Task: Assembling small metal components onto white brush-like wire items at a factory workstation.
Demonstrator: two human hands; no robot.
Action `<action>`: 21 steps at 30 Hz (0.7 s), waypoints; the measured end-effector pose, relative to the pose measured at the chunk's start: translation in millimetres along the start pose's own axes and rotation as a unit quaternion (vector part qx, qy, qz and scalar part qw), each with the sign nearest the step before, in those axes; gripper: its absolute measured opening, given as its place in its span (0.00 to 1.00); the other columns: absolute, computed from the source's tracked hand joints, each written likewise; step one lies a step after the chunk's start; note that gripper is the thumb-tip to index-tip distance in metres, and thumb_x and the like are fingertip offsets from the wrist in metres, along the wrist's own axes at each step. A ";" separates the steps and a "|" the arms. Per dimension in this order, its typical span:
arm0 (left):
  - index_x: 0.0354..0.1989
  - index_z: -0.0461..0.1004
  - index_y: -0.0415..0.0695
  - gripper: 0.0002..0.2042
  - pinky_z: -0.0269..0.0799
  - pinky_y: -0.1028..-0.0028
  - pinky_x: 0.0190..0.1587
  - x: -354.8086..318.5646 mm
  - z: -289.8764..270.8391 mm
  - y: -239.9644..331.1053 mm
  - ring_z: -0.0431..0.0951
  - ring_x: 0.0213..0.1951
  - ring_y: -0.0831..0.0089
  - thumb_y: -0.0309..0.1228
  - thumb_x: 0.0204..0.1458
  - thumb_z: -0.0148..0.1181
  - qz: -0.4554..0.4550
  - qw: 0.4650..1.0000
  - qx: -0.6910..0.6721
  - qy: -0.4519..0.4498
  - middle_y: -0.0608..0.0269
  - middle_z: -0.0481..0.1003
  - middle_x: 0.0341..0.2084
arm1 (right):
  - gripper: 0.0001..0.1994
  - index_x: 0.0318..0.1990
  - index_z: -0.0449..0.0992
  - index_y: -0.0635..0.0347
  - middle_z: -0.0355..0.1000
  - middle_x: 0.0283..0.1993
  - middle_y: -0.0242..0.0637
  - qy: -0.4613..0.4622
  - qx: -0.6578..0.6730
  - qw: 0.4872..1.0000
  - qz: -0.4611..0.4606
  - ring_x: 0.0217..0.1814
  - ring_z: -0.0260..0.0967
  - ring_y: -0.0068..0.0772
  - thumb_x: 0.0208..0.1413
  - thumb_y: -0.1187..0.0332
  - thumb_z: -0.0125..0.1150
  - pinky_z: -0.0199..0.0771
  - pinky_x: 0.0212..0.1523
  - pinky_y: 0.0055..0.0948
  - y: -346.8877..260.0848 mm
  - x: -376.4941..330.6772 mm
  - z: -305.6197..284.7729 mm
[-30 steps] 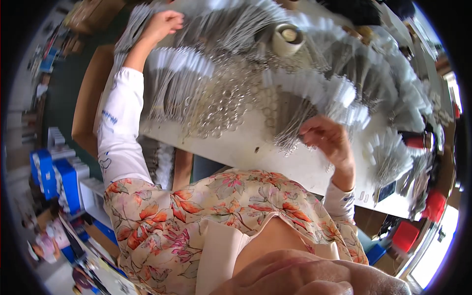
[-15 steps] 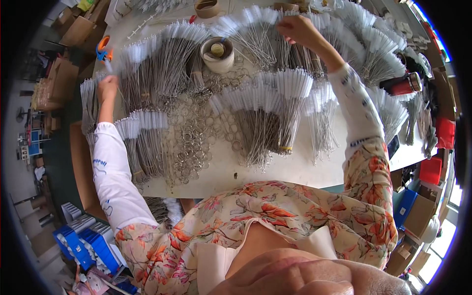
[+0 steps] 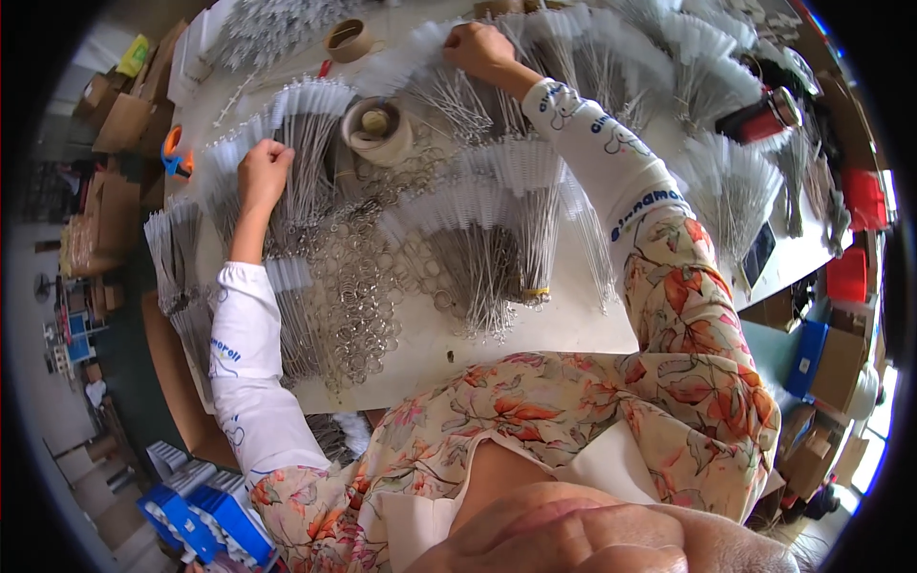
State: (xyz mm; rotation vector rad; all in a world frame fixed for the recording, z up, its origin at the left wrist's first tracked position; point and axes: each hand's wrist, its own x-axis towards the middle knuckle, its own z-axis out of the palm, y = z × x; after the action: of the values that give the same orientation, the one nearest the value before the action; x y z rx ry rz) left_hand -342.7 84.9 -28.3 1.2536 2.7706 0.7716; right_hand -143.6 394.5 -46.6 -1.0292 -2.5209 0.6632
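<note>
My left hand (image 3: 261, 173) rests with curled fingers on a fanned bunch of thin wire brushes with white bristle tips (image 3: 306, 153) at the table's left side. My right hand (image 3: 480, 51) reaches to the far side and is closed on wire brushes (image 3: 449, 91) lying there. Between the hands stands a wide roll of tape (image 3: 377, 131). A heap of loose metal rings (image 3: 363, 286) lies on the white table (image 3: 554, 325) near my chest. A bundle of brushes bound with a yellow band (image 3: 506, 248) lies to the right of the rings.
More fanned brush bundles (image 3: 735, 181) cover the table's right side. A red and black tool (image 3: 764, 115) lies at the far right, an orange tape dispenser (image 3: 175, 153) at the left edge. Cardboard boxes (image 3: 119, 124) stand on the left, blue crates (image 3: 205, 511) on the floor.
The view has swung. My left hand moved in from the table's left edge onto the brush bunch. My right hand shifted left along the far side, still among the brushes.
</note>
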 end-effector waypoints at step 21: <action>0.32 0.74 0.39 0.09 0.68 0.75 0.37 5.7 -28.3 -5.5 0.76 0.30 0.72 0.32 0.50 0.54 0.040 0.985 -0.076 0.148 0.61 0.78 0.26 | 0.08 0.37 0.59 0.57 0.68 0.28 0.35 0.240 0.541 0.792 -0.149 0.22 0.65 0.23 0.60 0.64 0.48 0.70 0.24 0.23 48.5 18.6 -144.5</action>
State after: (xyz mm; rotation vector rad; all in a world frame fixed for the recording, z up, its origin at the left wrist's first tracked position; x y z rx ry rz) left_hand -356.1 73.6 -4.7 1.3248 2.8223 1.2459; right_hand -61.3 480.5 50.4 -0.2794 -1.3804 1.2920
